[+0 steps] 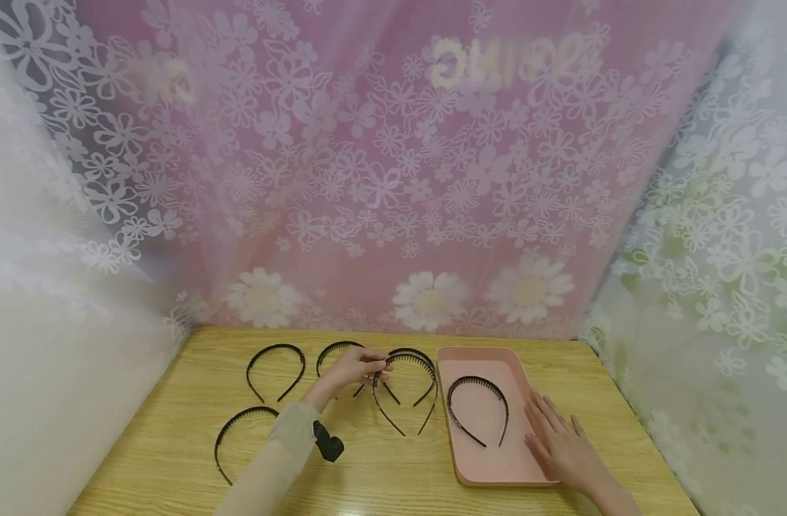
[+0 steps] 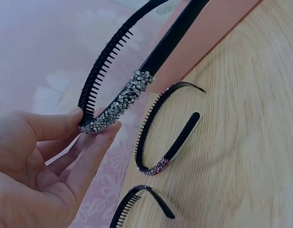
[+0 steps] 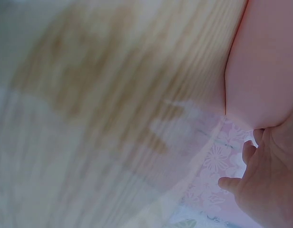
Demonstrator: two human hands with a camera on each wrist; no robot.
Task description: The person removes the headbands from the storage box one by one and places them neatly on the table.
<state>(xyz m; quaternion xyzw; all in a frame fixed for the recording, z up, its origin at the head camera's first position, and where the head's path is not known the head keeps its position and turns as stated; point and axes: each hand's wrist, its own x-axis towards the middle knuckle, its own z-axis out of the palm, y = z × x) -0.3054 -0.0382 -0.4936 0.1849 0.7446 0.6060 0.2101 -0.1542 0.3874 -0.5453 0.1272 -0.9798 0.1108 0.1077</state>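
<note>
- Headband with a rhinestone top (image 2: 119, 102) is pinched at its crown between the thumb and fingers of the left hand (image 1: 353, 369) and is held lifted over the wooden table (image 1: 380, 466), just left of the pink tray (image 1: 497, 469).
- One toothed headband (image 1: 477, 408) is already lying inside the tray, so that part can be judged as done.
- Four more headbands are left on the table: one (image 1: 276, 371) at the far left of the back row, one (image 1: 334, 352) partly behind the left hand, one (image 1: 414, 369) beside the tray, and one (image 1: 239, 433) nearer, by the left sleeve (image 1: 271, 466).
- The right hand (image 1: 561, 441) is laid flat with its fingers straight and spread on the tray's right rim; nothing is gripped by it.
- A flowered curtain (image 1: 393, 179) is hung close behind the table.
- Between the lifted headband and the tray nothing is seen in the way; the headband inside takes up the tray's middle.
</note>
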